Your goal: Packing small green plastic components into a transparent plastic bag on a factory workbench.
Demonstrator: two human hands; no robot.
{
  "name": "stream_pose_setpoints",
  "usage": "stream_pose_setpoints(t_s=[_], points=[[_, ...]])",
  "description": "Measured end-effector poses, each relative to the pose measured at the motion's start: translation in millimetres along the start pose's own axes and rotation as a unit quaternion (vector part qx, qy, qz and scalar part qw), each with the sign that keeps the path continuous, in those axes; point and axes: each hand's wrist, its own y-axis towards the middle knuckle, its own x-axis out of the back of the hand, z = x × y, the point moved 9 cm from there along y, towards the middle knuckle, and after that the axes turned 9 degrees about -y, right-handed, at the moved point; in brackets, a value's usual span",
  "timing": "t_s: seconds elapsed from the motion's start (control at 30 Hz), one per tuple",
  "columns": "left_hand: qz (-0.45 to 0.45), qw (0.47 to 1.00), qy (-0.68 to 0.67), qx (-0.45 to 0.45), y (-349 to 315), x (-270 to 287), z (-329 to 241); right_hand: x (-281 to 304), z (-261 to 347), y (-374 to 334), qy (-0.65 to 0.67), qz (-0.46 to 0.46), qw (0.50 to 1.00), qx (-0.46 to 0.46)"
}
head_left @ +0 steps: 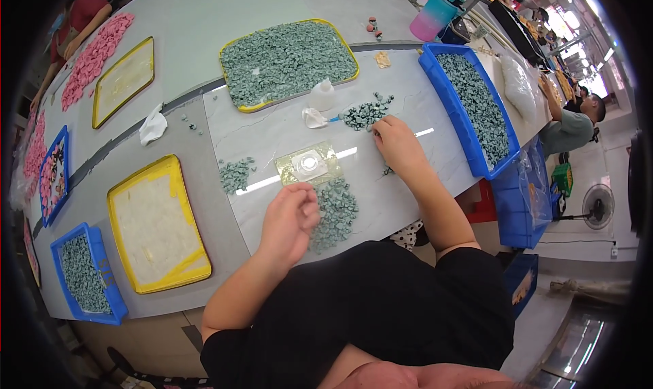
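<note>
My right hand (400, 146) reaches to the edge of a small pile of dark-and-pale green pieces (364, 115), its fingertips pinched together. Whatever may be between them is too small to tell. My left hand (291, 220) is raised with curled fingers beside a larger pile of pale green pieces (338, 209); its fingers hide anything inside. Just beyond it lies a yellowish translucent mat (331, 156) bearing a clear-white round dish (308, 164). A white squeeze bottle (322, 95) and a crumpled white wad (313, 118) with a blue tip sit near the dark pile.
A yellow-rimmed tray (354, 61) full of green pieces lies at the far side. Blue bins (435, 73) (114, 290) of similar pieces flank me. An unfilled yellow tray (155, 229) is at left. Another person (92, 11) works by pink pieces (95, 59).
</note>
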Motion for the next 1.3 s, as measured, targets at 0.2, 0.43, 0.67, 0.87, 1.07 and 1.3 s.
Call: stream_pose_setpoints(t_s=[0.2, 0.43, 0.67, 0.87, 1.07, 1.3], points=[[-0.048, 0.989, -0.136, -0.037, 2.2, 8.3, -10.0, -13.5, -1.4, -1.4, -0.006, 0.015, 1.0, -0.021], [0.003, 0.998, 0.012, -0.053, 0.3, -4.3, -5.9, 22.1, 46.3, -6.7, 0.243, -0.009, 0.97, 0.013], [0.046, 0.994, 0.1, -0.013, -1.9, -12.4, 2.6, 35.2, 108.2, -33.0, 0.308, -0.041, 0.935, 0.174], [0.02, 0.992, 0.114, -0.048, -2.5, -4.1, -0.6, 42.7, 119.5, -39.1, 0.297, -0.059, 0.925, 0.23], [0.015, 0.977, 0.195, -0.09, -6.0, -3.3, -6.7, 43.5, 121.9, -40.0, 0.253, -0.051, 0.936, 0.241], [-0.011, 0.97, 0.199, -0.135, -10.7, -7.3, -20.7, 39.1, 122.9, -28.8, 0.201, -0.049, 0.94, 0.272]])
